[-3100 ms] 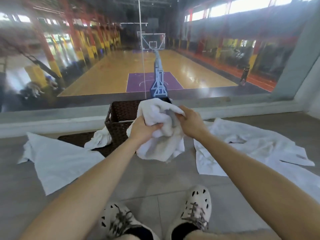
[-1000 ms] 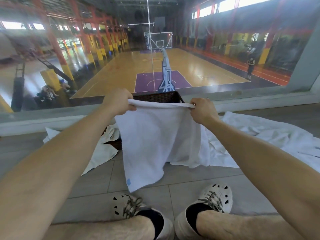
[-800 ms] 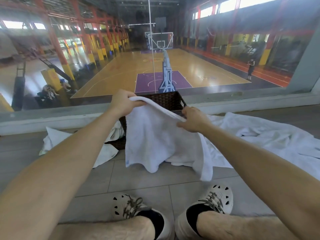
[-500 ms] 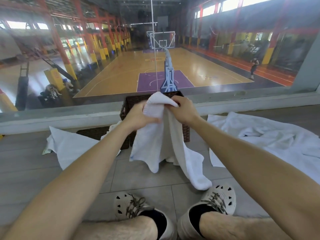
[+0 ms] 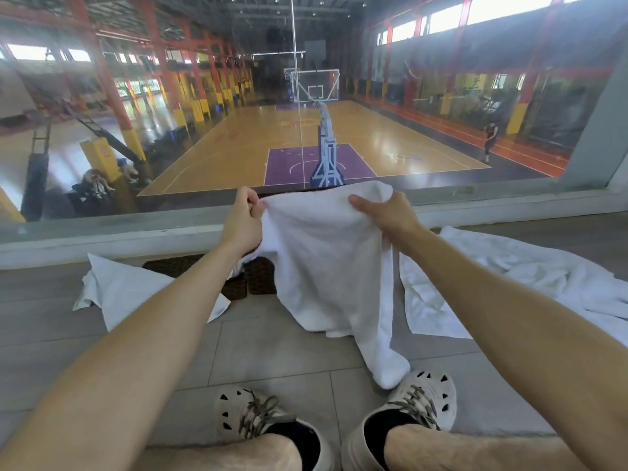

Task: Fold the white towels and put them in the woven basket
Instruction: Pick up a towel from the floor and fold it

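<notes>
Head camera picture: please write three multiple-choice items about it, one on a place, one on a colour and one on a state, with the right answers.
1. Where does the low tip of the held towel end?
A. by the left shoe
B. by the right shoe
C. above both hands

2. What colour is the painted zone at the near end of the basketball court?
A. purple
B. green
C. black

3. In what state is the held towel?
A. flat on the floor
B. rolled into a ball
C. hanging loose from its upper edge

Answers:
1 B: the tip comes down just ahead of that shoe.
2 A: the zone is plainly purple against the wood.
3 C: the left hand and the right hand grip the upper edge, and the cloth hangs below.
</notes>
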The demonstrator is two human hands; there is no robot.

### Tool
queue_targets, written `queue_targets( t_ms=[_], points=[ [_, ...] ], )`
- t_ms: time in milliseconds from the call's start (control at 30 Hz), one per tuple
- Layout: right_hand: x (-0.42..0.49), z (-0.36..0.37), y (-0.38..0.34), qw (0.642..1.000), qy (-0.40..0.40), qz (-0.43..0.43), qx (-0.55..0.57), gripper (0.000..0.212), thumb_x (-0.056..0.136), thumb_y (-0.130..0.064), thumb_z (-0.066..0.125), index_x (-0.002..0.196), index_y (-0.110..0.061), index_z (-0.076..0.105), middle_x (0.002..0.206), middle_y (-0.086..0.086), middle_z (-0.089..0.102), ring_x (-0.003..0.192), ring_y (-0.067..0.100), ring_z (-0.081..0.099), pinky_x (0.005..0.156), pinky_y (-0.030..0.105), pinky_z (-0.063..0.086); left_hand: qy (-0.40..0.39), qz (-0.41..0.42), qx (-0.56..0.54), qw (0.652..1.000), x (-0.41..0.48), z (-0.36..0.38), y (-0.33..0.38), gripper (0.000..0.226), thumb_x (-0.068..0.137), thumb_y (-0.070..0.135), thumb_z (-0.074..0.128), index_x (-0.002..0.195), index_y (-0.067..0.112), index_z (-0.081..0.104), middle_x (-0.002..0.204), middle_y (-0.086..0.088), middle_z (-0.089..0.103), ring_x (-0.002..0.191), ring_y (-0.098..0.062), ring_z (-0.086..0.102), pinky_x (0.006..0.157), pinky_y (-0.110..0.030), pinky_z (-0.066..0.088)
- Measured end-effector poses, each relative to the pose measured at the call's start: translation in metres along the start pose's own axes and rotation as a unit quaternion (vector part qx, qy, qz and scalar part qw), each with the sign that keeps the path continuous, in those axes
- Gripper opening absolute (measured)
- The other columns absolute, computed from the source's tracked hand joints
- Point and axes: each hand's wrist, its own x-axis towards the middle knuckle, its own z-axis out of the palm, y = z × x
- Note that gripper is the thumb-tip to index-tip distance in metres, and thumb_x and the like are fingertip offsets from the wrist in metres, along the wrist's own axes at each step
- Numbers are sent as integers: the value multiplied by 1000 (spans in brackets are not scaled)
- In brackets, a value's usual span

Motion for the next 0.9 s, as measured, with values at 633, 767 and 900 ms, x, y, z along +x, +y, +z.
queue_targets(
  t_ms=[633,767,900],
  points=[
    [81,-53,-120,973,171,-100,-122,39,87,-43,84,79,-7,69,86,12,71,84,34,66,70,41,47,-102,29,156,982,69,-77,56,59,87,70,76,86,12,69,71,-3,61,67,-21,55,66,-37,39],
    [95,-64,-110,976,177,-56,-112,30,84,-38,86,82,-10,75,85,8,74,80,29,68,70,41,55,-280,-13,206,938,95,-106,69,48,84,68,81,81,21,81,83,-3,76,76,-24,66,73,-37,45],
    [96,-56,-100,972,146,-28,-183,31,78,-35,88,74,-20,61,78,5,67,64,25,62,51,31,50,-205,-68,198,956,106,-97,64,72,91,77,64,68,9,54,71,-13,49,68,-33,44,67,-43,35]
  ],
)
